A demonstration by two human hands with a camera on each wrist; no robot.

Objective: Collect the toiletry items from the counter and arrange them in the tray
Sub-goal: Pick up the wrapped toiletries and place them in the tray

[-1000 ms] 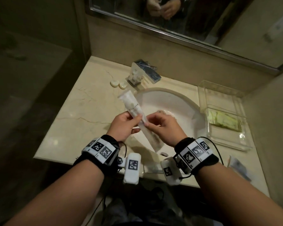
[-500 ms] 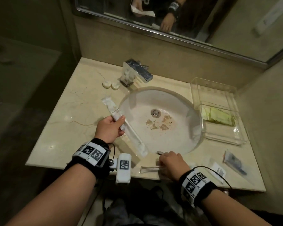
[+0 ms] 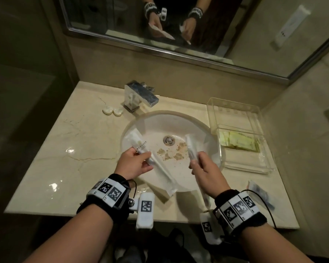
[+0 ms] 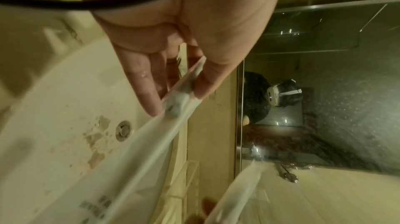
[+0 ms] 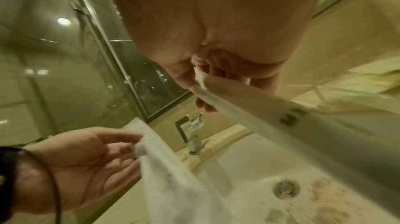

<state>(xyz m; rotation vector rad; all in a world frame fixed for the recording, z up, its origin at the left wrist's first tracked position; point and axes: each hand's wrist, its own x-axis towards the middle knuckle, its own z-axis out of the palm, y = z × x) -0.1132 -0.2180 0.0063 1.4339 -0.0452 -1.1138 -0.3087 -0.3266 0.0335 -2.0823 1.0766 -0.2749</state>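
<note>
Over the sink basin point(image 3: 198, 128) my left hand point(image 3: 142, 158) pinches a long white wrapped packet point(image 3: 156, 168) near its middle, also seen as the long packet point(image 4: 151, 142) between thumb and fingers. My right hand point(image 3: 195, 160) grips a second, slimmer white packet point(image 3: 190, 147) that points away from me, with the slim packet point(image 5: 270, 113) pinched at its end. The clear tray point(image 3: 254, 166) stands on the counter to the right of the basin and holds yellow-green sachets point(image 3: 239, 142).
Two small round white soaps point(image 3: 112, 111) lie left of the chrome faucet point(image 3: 141, 95). A bluish packet point(image 3: 260, 194) lies on the counter in front of the tray. Brown stains mark the basin near the drain point(image 3: 168, 139). A mirror hangs on the back wall.
My right hand let go of the long packet, reached to the counter's front edge, and has risen over the basin with the slim packet. The left hand moved right with its packet.
</note>
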